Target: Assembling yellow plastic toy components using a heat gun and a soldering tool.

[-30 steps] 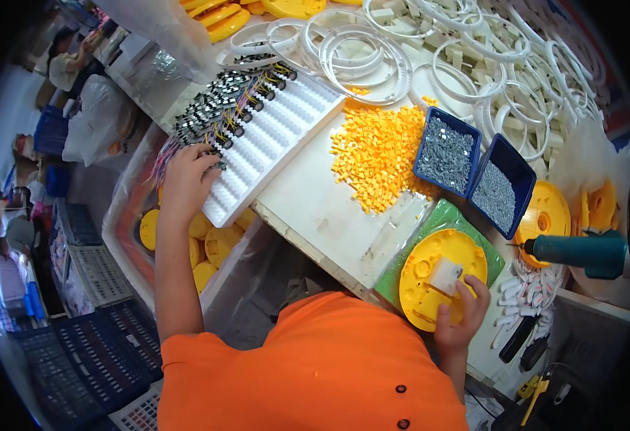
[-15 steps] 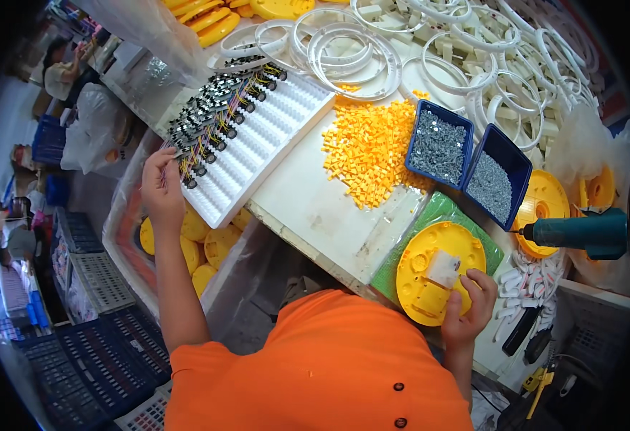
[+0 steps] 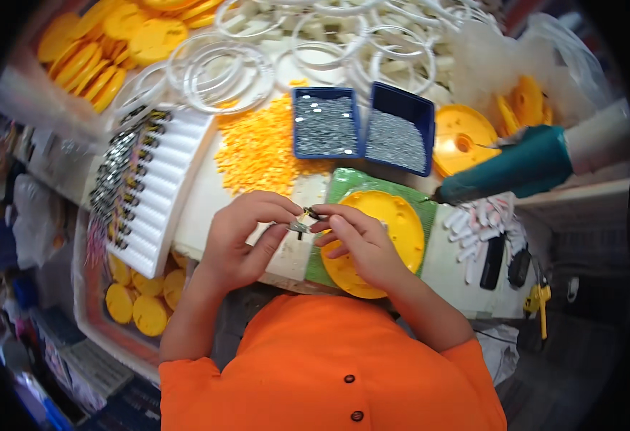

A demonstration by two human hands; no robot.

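My left hand point(image 3: 239, 237) pinches a small circuit board with wires point(image 3: 300, 226) between thumb and fingertips. My right hand point(image 3: 362, 248) meets it from the other side, its fingertips closed on a dark part attached by the wires. Both hands are in front of my body, above the bench. Beneath my right hand lies a round yellow plastic housing point(image 3: 397, 215), partly hidden by it, on a green mat point(image 3: 343, 183). More wired boards point(image 3: 119, 179) lie in rows on a white ridged foam tray point(image 3: 163, 197) to the left.
Orange-yellow small pieces point(image 3: 256, 147) are heaped behind my hands. Two blue bins point(image 3: 362, 147) hold small metal parts. A teal power screwdriver point(image 3: 509, 169) juts in from the right. White rings point(image 3: 232, 79) and yellow discs point(image 3: 157, 43) lie at the back; a lined box point(image 3: 85, 302) stands lower left.
My left hand has come from the foam tray to the middle with a wired board. My right hand has left the housing's edge and grips the board's dark part. The view has turned.
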